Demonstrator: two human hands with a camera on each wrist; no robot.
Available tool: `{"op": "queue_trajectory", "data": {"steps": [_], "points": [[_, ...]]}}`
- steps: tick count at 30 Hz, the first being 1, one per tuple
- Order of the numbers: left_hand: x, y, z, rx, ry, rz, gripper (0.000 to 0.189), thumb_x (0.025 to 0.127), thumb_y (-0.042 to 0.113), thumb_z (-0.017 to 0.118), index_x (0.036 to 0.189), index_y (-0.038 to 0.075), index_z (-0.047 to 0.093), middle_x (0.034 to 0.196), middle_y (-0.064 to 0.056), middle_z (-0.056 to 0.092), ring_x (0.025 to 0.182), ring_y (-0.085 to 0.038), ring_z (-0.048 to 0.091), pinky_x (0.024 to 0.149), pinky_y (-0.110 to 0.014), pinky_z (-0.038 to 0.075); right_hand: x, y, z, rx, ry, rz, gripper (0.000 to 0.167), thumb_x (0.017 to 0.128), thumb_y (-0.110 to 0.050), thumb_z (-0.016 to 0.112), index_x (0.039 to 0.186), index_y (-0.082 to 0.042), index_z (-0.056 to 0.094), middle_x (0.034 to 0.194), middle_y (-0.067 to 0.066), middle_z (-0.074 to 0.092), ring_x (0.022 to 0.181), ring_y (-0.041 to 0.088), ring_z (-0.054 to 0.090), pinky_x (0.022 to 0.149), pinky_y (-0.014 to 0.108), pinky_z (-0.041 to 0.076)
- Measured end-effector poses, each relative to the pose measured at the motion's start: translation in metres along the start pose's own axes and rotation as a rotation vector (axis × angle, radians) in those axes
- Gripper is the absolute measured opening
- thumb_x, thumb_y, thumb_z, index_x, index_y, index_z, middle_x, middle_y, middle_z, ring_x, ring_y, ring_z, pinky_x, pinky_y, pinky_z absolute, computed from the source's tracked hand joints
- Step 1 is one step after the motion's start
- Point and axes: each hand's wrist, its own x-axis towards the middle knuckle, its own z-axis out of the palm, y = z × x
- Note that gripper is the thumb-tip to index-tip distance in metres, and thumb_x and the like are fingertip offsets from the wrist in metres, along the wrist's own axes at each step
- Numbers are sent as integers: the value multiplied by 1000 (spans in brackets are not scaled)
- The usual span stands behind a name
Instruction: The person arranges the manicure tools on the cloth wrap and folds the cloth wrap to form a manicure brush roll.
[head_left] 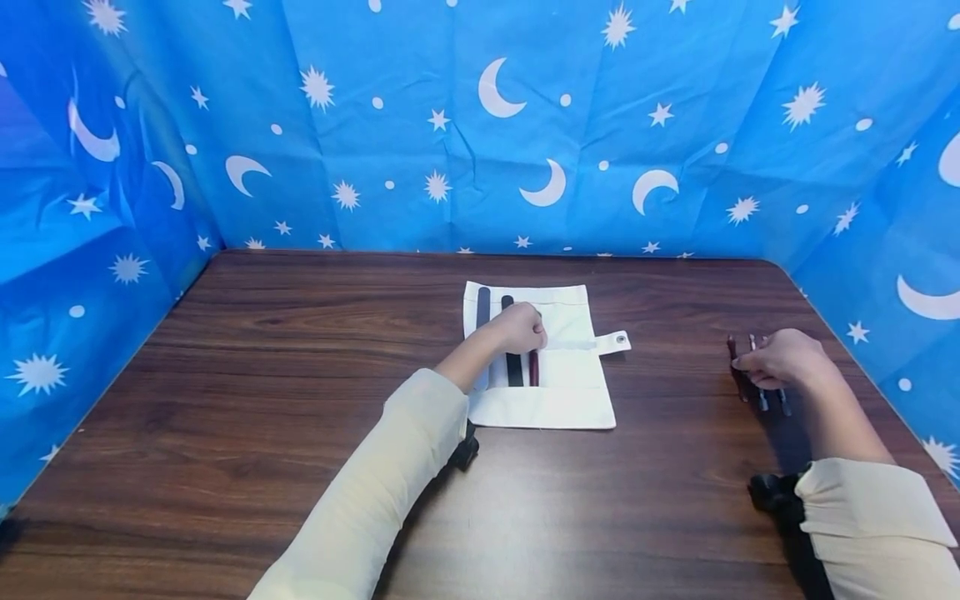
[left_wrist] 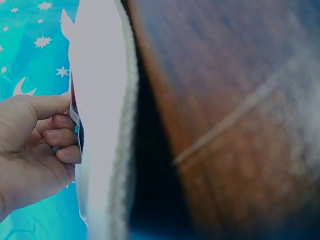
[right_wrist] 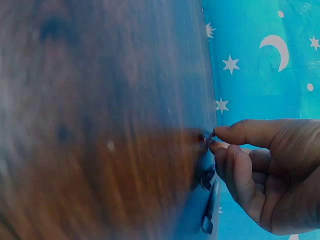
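Note:
A white fabric tool pouch (head_left: 570, 408) lies unfolded on the table, with a grey flat file (head_left: 483, 304) and a black flat file (head_left: 514, 371) in its slots. Beside them stands a slim dark red tool (head_left: 534, 368), its lower end in the pouch pocket. My left hand (head_left: 517, 329) pinches this tool near its upper part, covering some of it. Over at the right, my right hand (head_left: 787, 358) pinches a slim reddish-brown tool (head_left: 732, 348) between thumb and forefinger. Two silver tools (head_left: 763, 400) lie partly hidden beneath that hand.
A strap with a metal snap (head_left: 621, 339) sticks out from the pouch's right side. The brown wood-grain table (head_left: 300, 333) ends at a blue curtain (head_left: 420, 150) with moons and stars, behind and at both sides.

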Motion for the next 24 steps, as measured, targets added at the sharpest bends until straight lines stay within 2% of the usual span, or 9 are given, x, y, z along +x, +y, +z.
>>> {"op": "queue_trajectory", "data": {"steps": [4, 8, 11, 13, 15, 20, 22, 24], "points": [[0, -1, 1, -28, 11, -6, 44, 88, 0, 52, 50, 11, 32, 63, 1, 46, 50, -10, 26, 56, -19, 29, 0, -4, 2, 17, 25, -13, 27, 78, -22, 61, 57, -4, 64, 50, -3, 57, 47, 11, 58, 55, 27, 46], [0, -1, 1, -58, 8, -15, 44, 89, 1, 52, 51, 11, 31, 56, 1, 35, 50, -11, 24, 56, -20, 28, -2, -12, 2, 75, 69, -32, 30, 82, -22, 57, 66, 2, 63, 54, -2, 57, 51, 12, 56, 53, 29, 47], [-1, -1, 2, -71, 2, -30, 43, 89, 2, 53, 52, 11, 34, 55, 1, 33, 50, -11, 28, 57, -20, 30, -2, -25, 4, 142, 118, -82, 31, 85, -21, 55, 79, 9, 62, 58, 0, 59, 54, 12, 56, 53, 28, 49], [-2, -1, 2, -74, -2, -35, 40, 89, 2, 53, 53, 11, 37, 58, 1, 38, 51, -11, 31, 58, -20, 31, -2, -37, 7, 243, 137, -125, 32, 86, -18, 54, 89, 14, 59, 60, -1, 60, 56, 10, 58, 54, 27, 50], [-2, -1, 2, -68, -5, -39, 37, 89, 3, 53, 55, 10, 41, 63, 1, 45, 54, -11, 36, 60, -20, 33, -1, -51, 10, 406, 116, -169, 32, 87, -14, 53, 99, 17, 53, 62, -1, 60, 57, 7, 58, 56, 25, 51], [-1, 0, 1, -53, -7, -45, 29, 89, 4, 54, 61, 8, 51, 71, 0, 53, 60, -11, 41, 63, -20, 35, 5, -92, 22, 852, -14, -226, 24, 88, -4, 52, 105, 12, 46, 64, -2, 59, 57, 5, 57, 57, 21, 51], [-2, 0, 0, -51, -11, -46, 30, 89, 4, 54, 59, 9, 50, 71, 0, 53, 60, -11, 41, 63, -20, 35, 9, -110, 30, 937, -42, -241, 20, 87, 0, 53, 103, 10, 46, 64, -1, 59, 55, 6, 57, 55, 21, 50], [-1, -1, 0, -60, -18, -42, 35, 90, 4, 53, 56, 9, 44, 66, 0, 48, 56, -11, 37, 62, -20, 33, 15, -128, 40, 969, -58, -256, 21, 86, 2, 52, 104, 12, 45, 66, 3, 59, 56, 8, 58, 56, 22, 51]]}}
